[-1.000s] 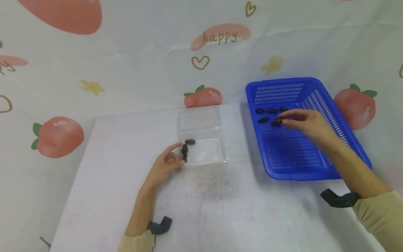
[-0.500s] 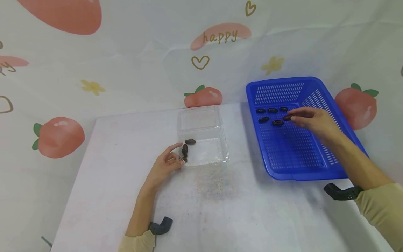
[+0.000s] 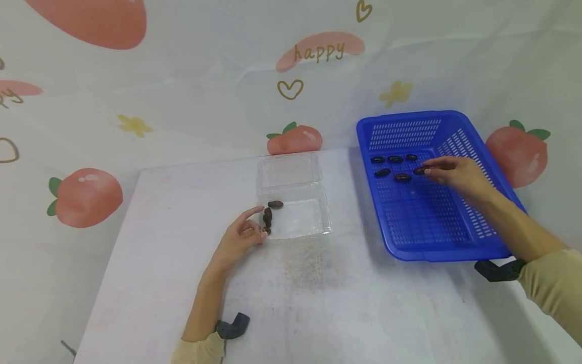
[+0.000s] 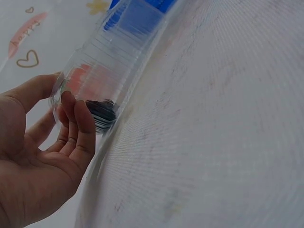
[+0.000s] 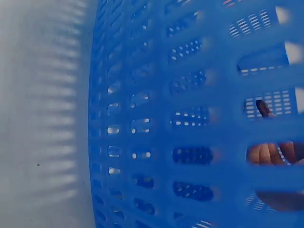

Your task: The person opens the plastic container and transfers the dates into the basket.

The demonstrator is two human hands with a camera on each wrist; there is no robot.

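Roughly sideways, long axis of date [image 3: 419, 171] in right hand's [image 3: 460, 174] pinch, box [image 3: 300, 218] in left hand's [image 3: 235, 238] grip.

Sleeves [image 3: 556, 292] cropped in head view, dark fruits [image 4: 101, 114] blurred through clear box [image 4: 118, 50] in left wrist view

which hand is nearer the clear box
Left. The left hand is at the clear box's left side, touching it; the right hand is over the basket, off to the box's right.
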